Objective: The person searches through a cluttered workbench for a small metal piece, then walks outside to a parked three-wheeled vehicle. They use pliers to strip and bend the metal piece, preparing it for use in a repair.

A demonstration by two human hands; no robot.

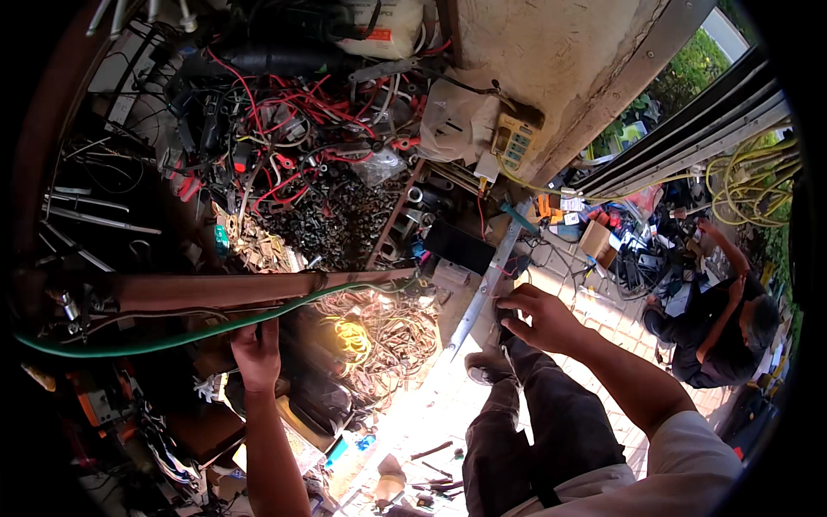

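Observation:
My left hand [256, 358] reaches up to the underside of a long brown beam [215, 289], just below a green hose [129, 348] that runs along it; its fingertips are hidden there, so I cannot tell what they hold. My right hand [525, 312] is above my legs, beside a long pale metal bar [481, 288], with loosely bent fingers apart and nothing visible between them. A dark flat panel [457, 247] lies beyond the bar, and a tangle of wire [395, 332] with a yellow coil [349, 340] sits between my hands.
Shelves hold red and black cables [284, 116] and a pile of small metal parts [340, 220]. A power strip [517, 138] rests by a wooden board [568, 60]. Yellow cord coils [745, 177] hang at right. A crouching person [719, 332] works among scattered electronics [603, 246].

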